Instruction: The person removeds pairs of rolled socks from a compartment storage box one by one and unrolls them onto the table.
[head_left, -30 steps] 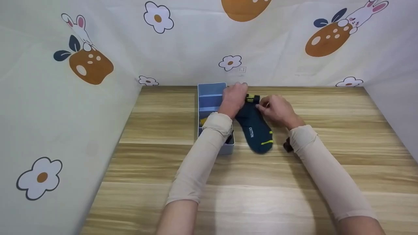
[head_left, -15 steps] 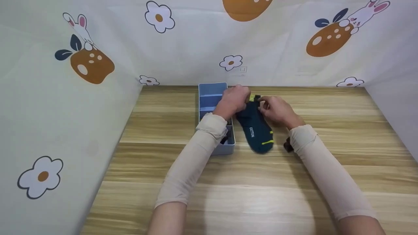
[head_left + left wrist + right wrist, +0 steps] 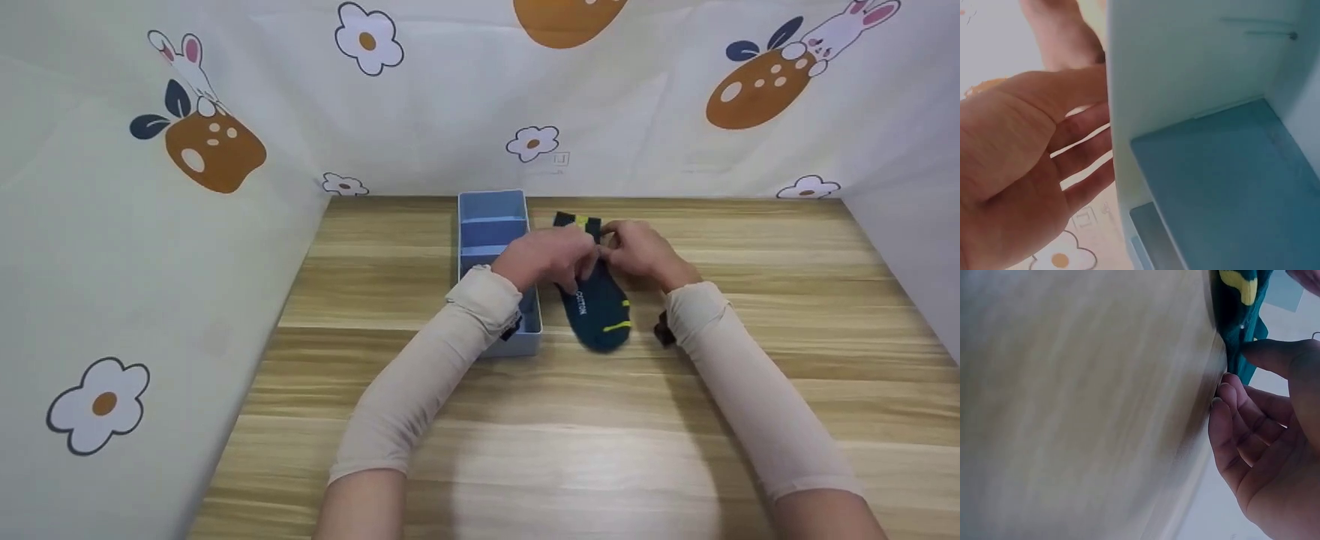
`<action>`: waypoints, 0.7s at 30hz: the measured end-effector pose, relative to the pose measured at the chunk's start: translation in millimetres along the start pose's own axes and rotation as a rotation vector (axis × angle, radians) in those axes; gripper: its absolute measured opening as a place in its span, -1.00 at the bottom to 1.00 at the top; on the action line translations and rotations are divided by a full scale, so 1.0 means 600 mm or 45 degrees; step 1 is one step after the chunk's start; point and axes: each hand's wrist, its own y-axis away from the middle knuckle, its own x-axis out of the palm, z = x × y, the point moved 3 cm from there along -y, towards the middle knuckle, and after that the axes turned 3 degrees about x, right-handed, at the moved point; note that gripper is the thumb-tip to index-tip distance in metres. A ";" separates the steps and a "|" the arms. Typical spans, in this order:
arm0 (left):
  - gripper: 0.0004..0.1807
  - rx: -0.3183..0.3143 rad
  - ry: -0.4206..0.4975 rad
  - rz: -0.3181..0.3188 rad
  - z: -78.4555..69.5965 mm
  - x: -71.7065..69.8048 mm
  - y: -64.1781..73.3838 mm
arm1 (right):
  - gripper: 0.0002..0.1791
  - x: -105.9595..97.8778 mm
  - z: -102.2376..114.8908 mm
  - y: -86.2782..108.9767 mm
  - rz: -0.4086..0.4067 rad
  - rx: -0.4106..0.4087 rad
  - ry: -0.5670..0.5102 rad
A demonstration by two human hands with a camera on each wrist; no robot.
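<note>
A dark teal sock (image 3: pixel 600 337) with yellow marks and white lettering lies flat on the wooden table, cuff toward the back wall. My left hand (image 3: pixel 544 259) is over its ankle part, fingertips pointing down at the fabric. In the left wrist view its fingers are extended, with the tips hidden behind the box wall (image 3: pixel 1157 67). My right hand (image 3: pixel 641 251) is at the sock's right edge just below the cuff. In the right wrist view the thumb meets the fabric of the sock (image 3: pixel 1235 332) and the bent fingertips come up by the same edge, pinching it.
Left of the sock stands a long blue-grey box (image 3: pixel 491 204) with dividers, partly covered by the left forearm. Patterned cloth walls (image 3: pixel 435 112) rise at the back and sides of the wooden table (image 3: pixel 360 360). Dark wrist gear (image 3: pixel 663 328) shows beside the right sleeve.
The folded-down cuff now lies extended toward the wall. My left hand has come from the cuff toward the ankle, nearer and to the right. The right hand stays nearly in place.
</note>
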 end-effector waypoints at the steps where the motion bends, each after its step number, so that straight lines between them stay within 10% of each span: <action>1: -0.77 0.001 -0.006 0.021 -0.004 0.001 0.000 | -0.45 0.000 0.000 -0.001 -0.007 -0.009 0.001; 12: -0.57 -0.005 -0.141 0.127 -0.069 -0.002 0.016 | -0.55 -0.006 -0.003 -0.001 -0.048 -0.052 -0.082; 21: -0.64 -0.016 -0.262 -0.081 -0.050 0.033 0.016 | -0.59 0.004 0.001 0.001 -0.029 -0.033 -0.083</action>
